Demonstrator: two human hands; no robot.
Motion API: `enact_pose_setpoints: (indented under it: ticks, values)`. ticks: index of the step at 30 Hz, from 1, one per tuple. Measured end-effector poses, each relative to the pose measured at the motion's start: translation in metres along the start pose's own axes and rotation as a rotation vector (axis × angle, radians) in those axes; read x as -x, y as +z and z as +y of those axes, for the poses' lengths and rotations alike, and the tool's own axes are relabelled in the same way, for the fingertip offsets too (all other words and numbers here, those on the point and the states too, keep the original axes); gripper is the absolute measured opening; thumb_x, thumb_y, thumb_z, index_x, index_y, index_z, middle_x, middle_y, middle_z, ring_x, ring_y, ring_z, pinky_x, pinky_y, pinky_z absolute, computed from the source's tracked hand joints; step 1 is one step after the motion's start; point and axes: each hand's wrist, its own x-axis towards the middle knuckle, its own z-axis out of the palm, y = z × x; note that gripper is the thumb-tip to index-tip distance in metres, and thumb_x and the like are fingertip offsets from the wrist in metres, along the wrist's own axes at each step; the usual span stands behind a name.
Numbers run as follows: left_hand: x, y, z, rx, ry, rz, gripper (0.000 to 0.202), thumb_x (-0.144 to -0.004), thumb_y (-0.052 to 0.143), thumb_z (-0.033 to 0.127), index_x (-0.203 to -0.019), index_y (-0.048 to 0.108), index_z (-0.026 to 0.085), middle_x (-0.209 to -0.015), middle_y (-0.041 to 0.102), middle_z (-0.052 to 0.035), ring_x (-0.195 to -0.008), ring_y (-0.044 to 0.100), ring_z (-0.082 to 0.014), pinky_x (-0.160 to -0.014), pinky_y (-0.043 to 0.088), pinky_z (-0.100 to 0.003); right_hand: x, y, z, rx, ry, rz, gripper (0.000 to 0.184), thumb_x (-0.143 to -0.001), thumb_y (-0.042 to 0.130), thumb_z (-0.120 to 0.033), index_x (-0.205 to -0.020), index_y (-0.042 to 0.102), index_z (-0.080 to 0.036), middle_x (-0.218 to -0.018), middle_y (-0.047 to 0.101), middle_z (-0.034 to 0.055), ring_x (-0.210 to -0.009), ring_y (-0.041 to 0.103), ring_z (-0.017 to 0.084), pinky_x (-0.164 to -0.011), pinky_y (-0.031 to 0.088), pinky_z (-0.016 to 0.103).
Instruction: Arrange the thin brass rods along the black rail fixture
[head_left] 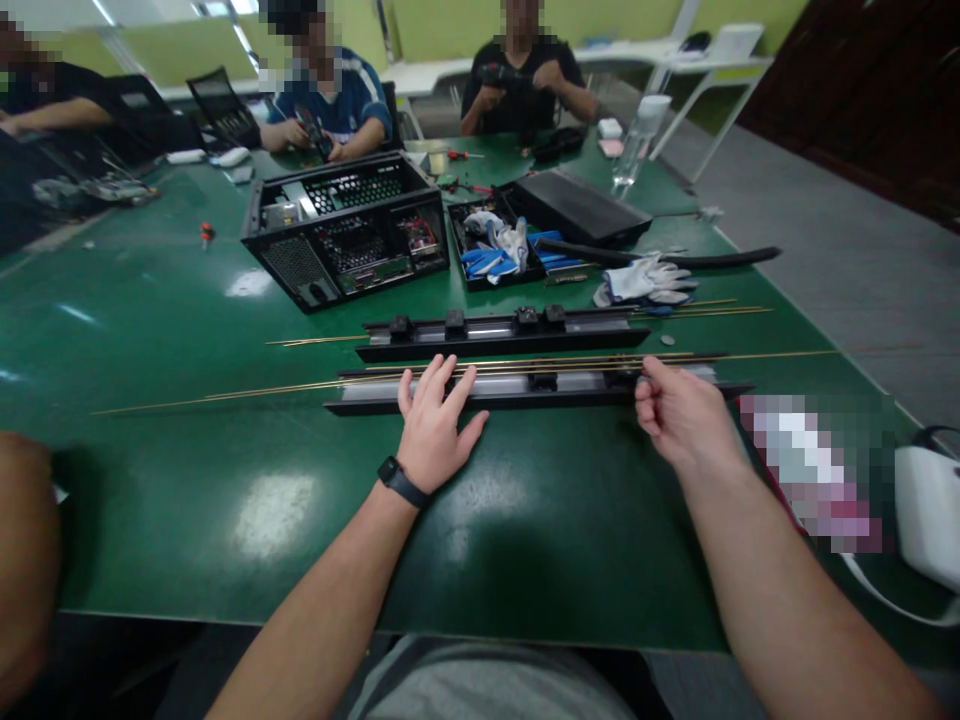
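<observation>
Two long black channel rails lie side by side on a green table. Several thin brass-coloured rods (540, 366) run lengthwise along the near rail (502, 402) and stick out past both its ends. My left hand (436, 428), a dark band at its wrist, is spread open over the left half of this rail, fingertips at the rods. At the right part, my right hand (688, 412) is closed, thumb and forefinger pinching at a rod; its other fingers are curled. Black blocks sit inside the near rail, partly hidden. The far rail (495, 346) carries several black blocks and more thin rods.
Behind the rails stand an open black computer case (352, 240) and a black tray (472, 280) holding gloves. Another glove pair (649, 280), a black tube (705, 260) and a clear bottle (641, 145) lie or stand rightward. Other people sit around the green table (165, 480).
</observation>
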Motion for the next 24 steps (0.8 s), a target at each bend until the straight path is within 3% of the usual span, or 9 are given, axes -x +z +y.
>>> enact_pose_setpoints:
  ticks: [12, 24]
  values:
    - [0.0020, -0.0027, 0.0035, 0.000, -0.001, 0.004, 0.060, -0.110, 0.082, 0.032, -0.169, 0.074, 0.027, -0.183, 0.066, -0.0223, -0.177, 0.057, -0.0461, -0.151, 0.026, -0.075, 0.0014, -0.0036, 0.0012, 0.016, -0.007, -0.009, 0.054, -0.092, 0.105, -0.051, -0.087, 0.057, -0.027, -0.065, 0.065, -0.0047, -0.038, 0.051, 0.009, -0.028, 0.027, 0.017]
    - [0.0011, -0.0052, 0.0003, 0.010, 0.007, 0.034, 0.052, -0.114, 0.078, 0.035, -0.164, 0.078, 0.026, -0.179, 0.070, -0.0221, -0.172, 0.063, -0.0448, -0.150, 0.028, -0.071, 0.0094, 0.0048, -0.0011, 0.011, -0.031, 0.022, 0.052, -0.089, 0.104, -0.049, -0.085, 0.057, -0.027, -0.061, 0.065, -0.0042, -0.037, 0.048, 0.009, -0.028, 0.027, 0.018]
